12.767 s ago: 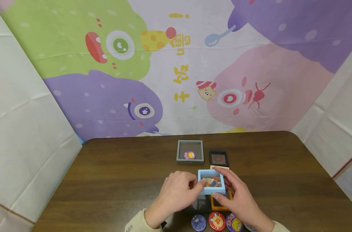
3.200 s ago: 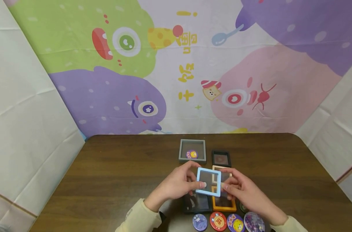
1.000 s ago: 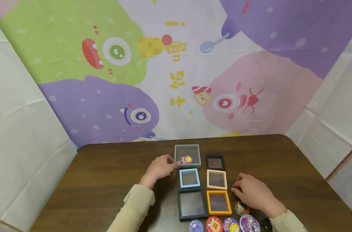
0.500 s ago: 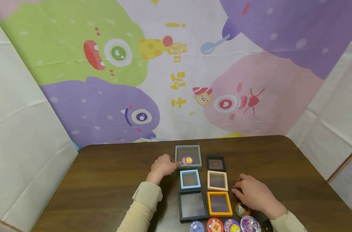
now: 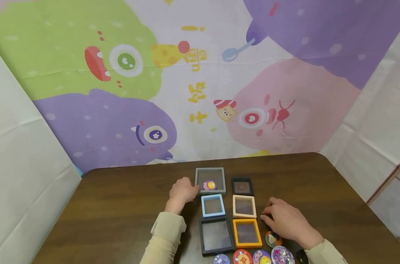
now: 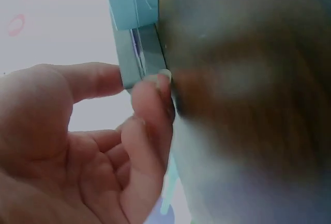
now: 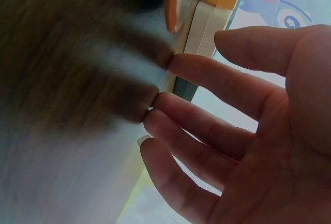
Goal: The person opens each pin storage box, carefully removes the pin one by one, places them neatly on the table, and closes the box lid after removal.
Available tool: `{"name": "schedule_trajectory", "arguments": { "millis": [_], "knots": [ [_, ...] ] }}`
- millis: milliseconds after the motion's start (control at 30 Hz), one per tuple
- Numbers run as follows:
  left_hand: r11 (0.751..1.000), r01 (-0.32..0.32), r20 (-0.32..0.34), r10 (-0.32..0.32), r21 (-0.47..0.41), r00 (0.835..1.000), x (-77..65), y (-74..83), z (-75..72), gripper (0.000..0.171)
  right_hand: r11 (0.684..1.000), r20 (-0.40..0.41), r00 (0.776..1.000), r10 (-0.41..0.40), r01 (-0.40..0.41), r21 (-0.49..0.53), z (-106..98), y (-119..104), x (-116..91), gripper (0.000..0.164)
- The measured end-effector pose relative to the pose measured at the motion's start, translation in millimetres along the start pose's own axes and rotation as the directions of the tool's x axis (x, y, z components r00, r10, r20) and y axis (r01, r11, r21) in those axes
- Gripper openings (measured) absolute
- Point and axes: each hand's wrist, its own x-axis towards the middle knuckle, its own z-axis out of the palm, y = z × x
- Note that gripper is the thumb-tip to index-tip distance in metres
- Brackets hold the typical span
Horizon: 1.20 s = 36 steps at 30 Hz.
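Note:
My left hand point(image 5: 182, 191) is at the near left corner of a grey display frame point(image 5: 224, 180). In the left wrist view its thumb lies on the top of the grey frame and the index finger against its lower edge, pinching it. A purple badge with a yellow character point(image 5: 210, 185) shows inside that frame. Just in front of it lies a light-blue frame point(image 5: 203, 207) with nothing in its window. My right hand point(image 5: 287, 219) rests on the table, fingers loosely bent and holding nothing, right of a cream frame point(image 5: 234, 206). Below that hand sits a green-and-orange round badge point(image 5: 273, 239).
A large black frame point(image 5: 202, 237), an orange frame point(image 5: 260, 240) and a small black frame point(image 5: 242, 186) lie among the others. Along the near edge are a blue badge point(image 5: 221, 259), a red badge point(image 5: 242, 257), another purple badge point(image 5: 261, 257) and a glittery badge point(image 5: 282, 255).
Both hands held the light-blue frame earlier, first with a coloured picture inside, later without it. Now it lies on the table; the left hand has moved to the grey frame, the right hand to the table.

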Motion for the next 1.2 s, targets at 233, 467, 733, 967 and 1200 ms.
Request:
{"name": "schedule_trajectory", "arguments": {
  "millis": [233, 467, 733, 967, 1200],
  "knots": [
    [0.997, -0.045, -0.084, 0.04, -0.06, 0.996, -3.8, 7.5, -15.0, 0.041, 0.999, -0.016, 1.0, -0.009, 0.009, -0.032, -5.5, 0.8, -1.9, 0.009],
    [0.998, 0.004, -0.086, -0.009, -0.059, 0.996, -5.0, 5.3, -26.3, 0.038, 0.999, -0.026, 0.999, -0.019, 0.018, -0.048, -5.4, 0.3, -2.9, 0.009],
    [0.999, 0.049, -0.013, -0.049, -0.003, 0.999, -5.8, -4.5, -19.8, 0.04, 0.997, -0.031, 0.999, -0.026, 0.024, -0.068, -2.2, -1.7, -2.8, 0.01],
    [0.996, 0.059, 0.076, -0.064, 0.07, 0.995, -8.4, -7.5, -16.0, 0.045, 0.997, -0.029, 0.999, -0.028, 0.026, -0.075, 1.2, -3.0, -2.1, 0.011],
    [0.996, 0.053, 0.086, -0.059, 0.074, 0.995, -10.8, -11.4, -14.3, 0.046, 0.996, -0.019, 0.999, -0.03, 0.028, -0.086, 4.8, -3.7, -0.4, 0.015]
  ]
}}
